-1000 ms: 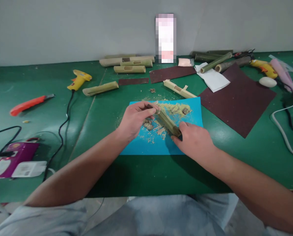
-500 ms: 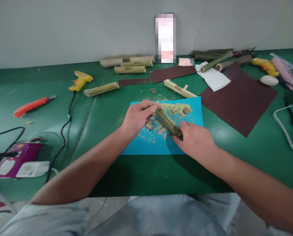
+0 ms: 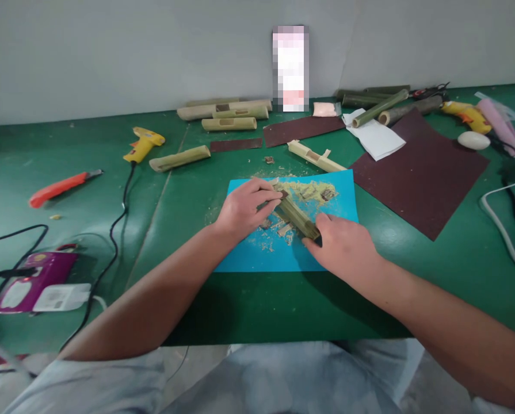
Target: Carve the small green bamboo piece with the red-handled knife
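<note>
My right hand (image 3: 346, 238) is closed around the near end of a green bamboo piece (image 3: 299, 217), which slants up and left above a blue sheet (image 3: 240, 261). At its far end, my left hand (image 3: 248, 208) pinches a small dark brown piece of sandpaper (image 3: 284, 195) against the bamboo. The fingers cover part of that end. Pale bamboo dust (image 3: 311, 190) and several chips lie on the sheet, under and behind the bamboo.
Behind the sheet lie a cut bamboo tube (image 3: 300, 150), more bamboo tubes (image 3: 229, 123) and large brown sandpaper (image 3: 421, 172). To the left are a yellow glue gun (image 3: 142, 144), a red-handled utility knife (image 3: 61, 188) and a purple box (image 3: 37, 282) with cables.
My left hand has shifted slightly along the bamboo's far end, and the brown sandpaper now shows at its fingertips. My right hand keeps its hold. The view has moved slightly.
</note>
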{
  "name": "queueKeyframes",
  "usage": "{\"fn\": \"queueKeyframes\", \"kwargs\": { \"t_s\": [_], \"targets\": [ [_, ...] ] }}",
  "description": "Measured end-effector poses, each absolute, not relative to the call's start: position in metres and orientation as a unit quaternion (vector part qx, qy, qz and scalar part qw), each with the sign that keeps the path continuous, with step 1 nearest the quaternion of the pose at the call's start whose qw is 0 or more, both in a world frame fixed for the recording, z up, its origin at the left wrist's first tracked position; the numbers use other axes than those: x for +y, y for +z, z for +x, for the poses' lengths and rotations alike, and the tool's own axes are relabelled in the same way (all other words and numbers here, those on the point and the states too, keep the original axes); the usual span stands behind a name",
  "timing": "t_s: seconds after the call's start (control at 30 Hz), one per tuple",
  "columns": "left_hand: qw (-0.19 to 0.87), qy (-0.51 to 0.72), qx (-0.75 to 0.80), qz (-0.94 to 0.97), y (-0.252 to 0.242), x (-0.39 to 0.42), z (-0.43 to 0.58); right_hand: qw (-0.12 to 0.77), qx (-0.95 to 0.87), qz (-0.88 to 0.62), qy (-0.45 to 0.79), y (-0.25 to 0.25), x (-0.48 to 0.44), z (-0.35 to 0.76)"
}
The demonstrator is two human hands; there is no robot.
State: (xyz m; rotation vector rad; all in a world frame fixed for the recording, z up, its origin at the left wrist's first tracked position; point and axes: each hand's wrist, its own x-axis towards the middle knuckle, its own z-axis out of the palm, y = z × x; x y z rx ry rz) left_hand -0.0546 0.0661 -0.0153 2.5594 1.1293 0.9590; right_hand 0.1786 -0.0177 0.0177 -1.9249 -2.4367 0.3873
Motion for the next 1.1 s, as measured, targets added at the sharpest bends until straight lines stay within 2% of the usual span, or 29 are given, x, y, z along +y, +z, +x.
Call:
{"fn": "queueKeyframes", "kwargs": {
  "t_s": [0.2,0.37,0.57,0.77,1.1],
  "targets": [
    [0.085,0.272,0.366,0.886,-0.018,0.070,-0.063,0.005,-0.779,-0.613,0.128,0.018,-0.017,0.179],
    [0.112,0.296,0.365,0.875,-0.026,0.069,-0.062,0.012,-0.779,-0.614,0.127,0.016,-0.017,0.179],
    [0.029,0.325,0.351,0.878,-0.026,0.072,-0.061,0.013,-0.778,-0.617,0.119,0.014,-0.018,0.177],
    [0.039,0.324,0.289,0.900,-0.023,0.066,-0.050,0.015,-0.779,-0.617,0.114,0.013,-0.019,0.177],
    [-0.009,0.321,0.294,0.900,-0.026,0.066,-0.047,0.004,-0.782,-0.614,0.108,0.015,-0.020,0.174]
  ]
}}
